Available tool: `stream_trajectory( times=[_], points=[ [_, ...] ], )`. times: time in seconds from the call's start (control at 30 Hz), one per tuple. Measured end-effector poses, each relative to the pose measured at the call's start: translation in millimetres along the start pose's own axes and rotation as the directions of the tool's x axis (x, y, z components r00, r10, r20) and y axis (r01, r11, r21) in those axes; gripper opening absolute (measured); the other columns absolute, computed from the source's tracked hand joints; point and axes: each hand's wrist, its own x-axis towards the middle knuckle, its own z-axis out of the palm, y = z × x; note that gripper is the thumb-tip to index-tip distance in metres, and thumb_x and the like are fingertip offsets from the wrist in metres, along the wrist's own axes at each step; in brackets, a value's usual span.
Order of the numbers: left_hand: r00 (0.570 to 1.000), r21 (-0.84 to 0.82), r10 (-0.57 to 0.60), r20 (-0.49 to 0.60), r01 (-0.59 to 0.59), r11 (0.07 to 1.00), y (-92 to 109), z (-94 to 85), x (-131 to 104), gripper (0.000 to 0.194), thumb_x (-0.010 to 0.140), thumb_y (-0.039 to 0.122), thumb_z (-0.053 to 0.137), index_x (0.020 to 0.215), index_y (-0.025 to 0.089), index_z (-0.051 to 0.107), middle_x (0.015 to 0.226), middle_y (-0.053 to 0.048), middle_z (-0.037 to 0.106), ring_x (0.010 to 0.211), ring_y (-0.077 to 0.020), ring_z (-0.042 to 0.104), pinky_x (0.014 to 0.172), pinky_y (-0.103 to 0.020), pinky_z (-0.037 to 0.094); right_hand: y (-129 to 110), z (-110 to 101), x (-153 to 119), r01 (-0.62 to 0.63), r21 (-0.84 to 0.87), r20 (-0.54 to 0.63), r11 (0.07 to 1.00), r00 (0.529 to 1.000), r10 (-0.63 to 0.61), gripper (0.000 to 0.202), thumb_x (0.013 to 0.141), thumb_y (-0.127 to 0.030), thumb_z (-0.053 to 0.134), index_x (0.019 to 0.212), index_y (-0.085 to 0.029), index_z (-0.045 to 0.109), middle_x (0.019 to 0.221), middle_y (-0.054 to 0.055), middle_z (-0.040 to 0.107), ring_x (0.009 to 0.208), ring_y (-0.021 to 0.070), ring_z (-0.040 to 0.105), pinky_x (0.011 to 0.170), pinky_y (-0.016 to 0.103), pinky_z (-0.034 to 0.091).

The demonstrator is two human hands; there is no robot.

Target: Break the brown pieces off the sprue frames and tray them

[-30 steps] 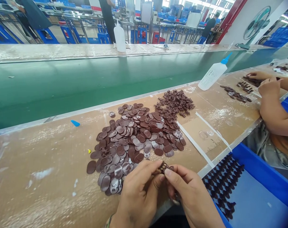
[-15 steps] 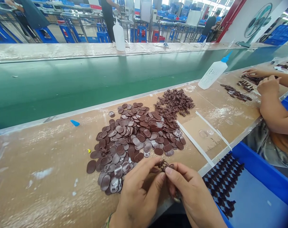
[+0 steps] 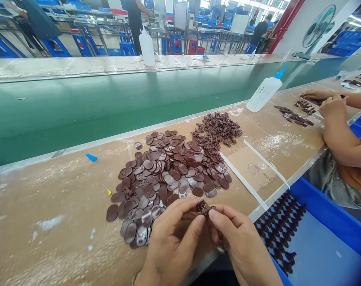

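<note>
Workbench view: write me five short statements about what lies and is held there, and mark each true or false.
1. The left hand and right hand meet at a small brown piece. True.
2. The blue tray holds only white bottles. False: rows of dark pieces are in it.
3. The tangled brown heap is beyond the right hand. True.
4. The blue tip lies right of the oval discs. False: it lies left of them.
5. The bottle with the blue nozzle is upside down. False: its nozzle points up.

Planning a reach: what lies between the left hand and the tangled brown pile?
The head view shows oval brown pieces between left hand and tangled pile.
</note>
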Motion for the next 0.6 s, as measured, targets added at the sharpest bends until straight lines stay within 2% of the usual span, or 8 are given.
stream_trajectory(
  times=[0.17,0.3,0.4,0.5,0.6],
  points=[
    [0.999,-0.021,-0.027,0.033,0.028,0.999,0.2,-0.7,0.3,0.019,0.093,0.025,0.064,0.111,0.029,0.067,0.104,0.002,0.071,0.092,-0.0128,0.069,0.084,-0.022,0.055,2.8,0.0,1.3,-0.007,0.015,0.009,1.0,1.0,0.007,0.034,0.082,-0.049,0.072,0.072,-0.016,0.067,0.053,-0.003,0.05,0.053,0.0115,0.04,0.054,0.025,0.032],
    [1.0,0.013,0.008,0.024,-0.008,1.0,-0.3,-1.1,0.4,0.019,0.092,0.025,0.064,0.11,0.028,0.067,0.103,0.001,0.071,0.091,-0.0133,0.069,0.083,-0.023,0.056,3.1,-0.5,1.9,-0.009,0.029,-0.004,1.0,1.0,0.009,0.031,0.081,-0.045,0.072,0.071,-0.017,0.066,0.054,-0.003,0.051,0.054,0.0122,0.041,0.054,0.025,0.033],
    [0.999,0.03,0.032,0.007,-0.032,0.999,0.0,-2.2,0.1,0.017,0.092,0.027,0.063,0.108,0.029,0.067,0.101,0.001,0.072,0.089,-0.0125,0.07,0.08,-0.02,0.057,-0.5,-10.5,1.7,-0.007,0.011,-0.031,1.0,0.999,0.007,0.028,0.081,-0.042,0.071,0.071,-0.017,0.066,0.054,-0.003,0.051,0.054,0.0126,0.043,0.054,0.026,0.035],
    [0.999,0.074,0.026,-0.019,-0.024,0.997,1.3,-5.1,0.2,0.015,0.092,0.032,0.062,0.107,0.031,0.068,0.102,0.004,0.074,0.089,-0.0117,0.072,0.08,-0.017,0.057,-5.9,-46.9,-2.4,0.005,-0.014,-0.116,1.0,0.993,-0.007,0.031,0.082,-0.042,0.07,0.067,-0.018,0.061,0.054,-0.002,0.051,0.053,0.0127,0.042,0.053,0.026,0.034],
    [0.999,0.113,0.0,-0.054,0.006,0.994,-0.1,-7.8,0.7,0.016,0.091,0.039,0.063,0.103,0.032,0.07,0.096,0.006,0.076,0.082,-0.0106,0.072,0.077,-0.013,0.057,-10.0,-116.7,-14.6,0.014,-0.015,-0.28,1.0,0.96,-0.018,0.033,0.083,-0.044,0.07,0.066,-0.019,0.056,0.058,-0.002,0.05,0.054,0.0131,0.043,0.052,0.027,0.035]
  ],
)
